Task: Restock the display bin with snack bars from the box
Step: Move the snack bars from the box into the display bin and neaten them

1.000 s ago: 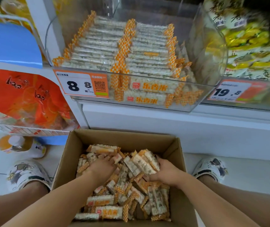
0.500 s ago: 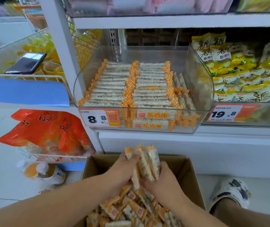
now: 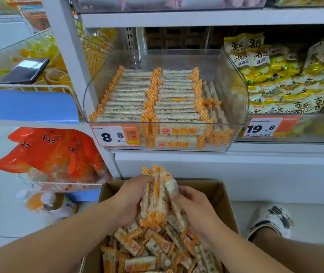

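Observation:
A bundle of snack bars (image 3: 158,192) in clear wrappers with orange checked ends stands upright between my hands, above the cardboard box (image 3: 219,196). My left hand (image 3: 129,198) grips the bundle from the left and my right hand (image 3: 191,203) grips it from the right. Below them the box holds several loose snack bars (image 3: 149,247). The clear display bin (image 3: 234,85) on the shelf above has neat rows of the same bars (image 3: 153,97), with bare room at its back.
An orange price tag reading 8.8 (image 3: 116,135) is on the bin front. A neighbouring bin holds yellow snack bags (image 3: 287,83). Orange bags (image 3: 49,154) lie in a wire basket at left, bottles (image 3: 45,201) beneath. My slippered foot (image 3: 271,219) is right of the box.
Both hands gathered bars in the box, then lifted them as an upright bundle above the box. My view tilted up toward the shelf and bin.

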